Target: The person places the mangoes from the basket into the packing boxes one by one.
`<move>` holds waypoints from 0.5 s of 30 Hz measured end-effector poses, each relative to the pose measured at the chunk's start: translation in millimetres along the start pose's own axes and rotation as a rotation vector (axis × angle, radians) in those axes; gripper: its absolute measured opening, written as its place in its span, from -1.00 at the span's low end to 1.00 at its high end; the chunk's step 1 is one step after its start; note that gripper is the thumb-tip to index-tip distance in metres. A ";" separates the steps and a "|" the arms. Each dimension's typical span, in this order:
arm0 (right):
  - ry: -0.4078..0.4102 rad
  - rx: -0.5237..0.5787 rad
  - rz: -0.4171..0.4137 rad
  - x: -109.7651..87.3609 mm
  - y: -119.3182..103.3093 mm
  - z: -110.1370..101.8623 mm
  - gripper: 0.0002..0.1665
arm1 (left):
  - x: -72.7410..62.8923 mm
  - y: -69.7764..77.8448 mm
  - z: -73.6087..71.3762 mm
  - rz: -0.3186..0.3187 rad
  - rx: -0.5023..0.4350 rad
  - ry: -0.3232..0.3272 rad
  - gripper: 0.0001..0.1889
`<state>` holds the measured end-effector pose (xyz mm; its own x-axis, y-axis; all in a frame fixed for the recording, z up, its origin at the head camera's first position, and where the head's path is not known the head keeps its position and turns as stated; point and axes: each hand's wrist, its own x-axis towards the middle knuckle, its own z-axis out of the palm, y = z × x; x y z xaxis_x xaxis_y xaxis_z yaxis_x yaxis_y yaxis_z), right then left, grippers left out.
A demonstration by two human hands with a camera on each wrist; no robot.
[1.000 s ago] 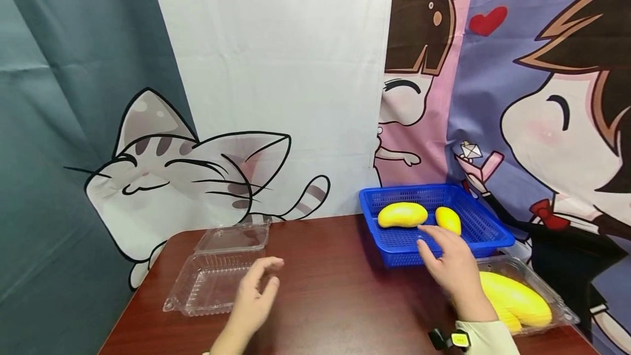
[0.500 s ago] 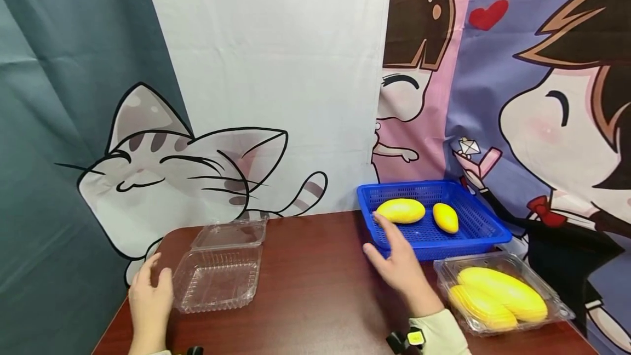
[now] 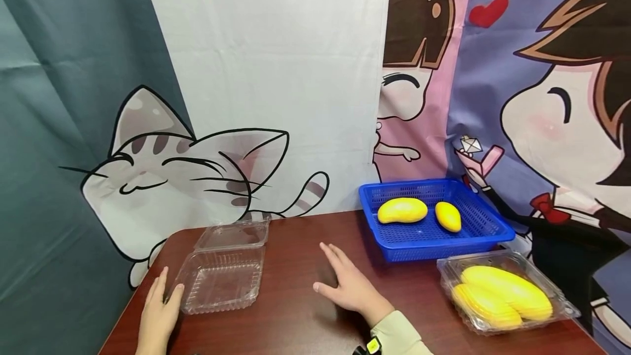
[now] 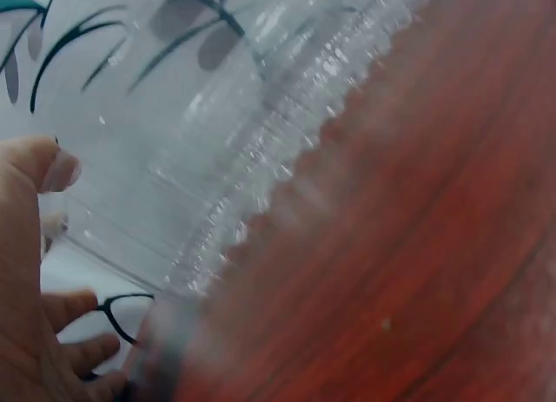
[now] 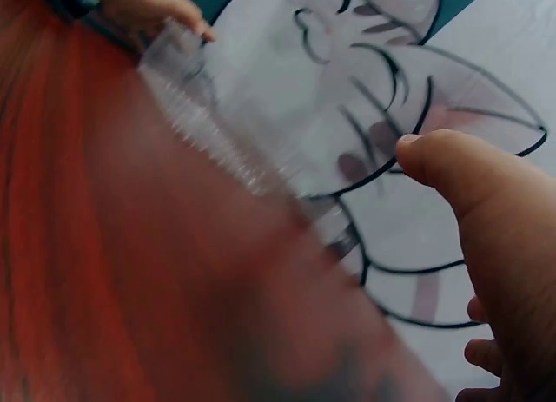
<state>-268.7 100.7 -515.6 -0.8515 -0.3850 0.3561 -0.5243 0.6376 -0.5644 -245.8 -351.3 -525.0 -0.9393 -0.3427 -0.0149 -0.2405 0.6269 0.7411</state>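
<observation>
A clear plastic box (image 3: 224, 284) sits towards the far left corner of the tabletop (image 3: 296, 311), its lid (image 3: 234, 235) folded back towards the far edge; the left hand (image 3: 159, 311) is just beside the box, on the side of the tabletop's left edge, thumb and fingers apart and gripping nothing, though whether a fingertip touches the plastic I cannot tell; the right hand (image 3: 352, 286) is over the middle of the tabletop, wide, fingers extended, apart from the box and holding nothing. The step in hand looks like a two-handed approach to the box; its thin walls would probably flex, so a light, even touch low on opposite sides seems best, with the fingers kept clear of the hinge so that the lid does not swing over. Farther right, a blue basket (image 3: 439, 252) at the far edge holds two yellow fruits (image 3: 402, 210); nearer the right edge lies a closed box (image 3: 498, 259) with more yellow fruit (image 3: 508, 292) inside; a printed cloth (image 3: 296, 70) hangs behind.
</observation>
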 end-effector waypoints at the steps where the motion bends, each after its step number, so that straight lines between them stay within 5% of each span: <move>1: -0.014 -0.005 0.004 -0.9 2.4 3.1 0.07 | -0.1 -1.7 0.6 -0.002 -0.006 -0.001 -0.20; 15: -0.036 0.035 0.087 -4.0 24.2 -3.5 0.04 | 0.7 5.6 9.5 0.102 0.107 -0.136 -0.23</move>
<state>-278.0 120.0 -528.0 -0.8932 -0.3531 0.2783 -0.4479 0.6461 -0.6180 -250.1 -341.4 -527.3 -0.9828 -0.1804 -0.0388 -0.1598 0.7269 0.6678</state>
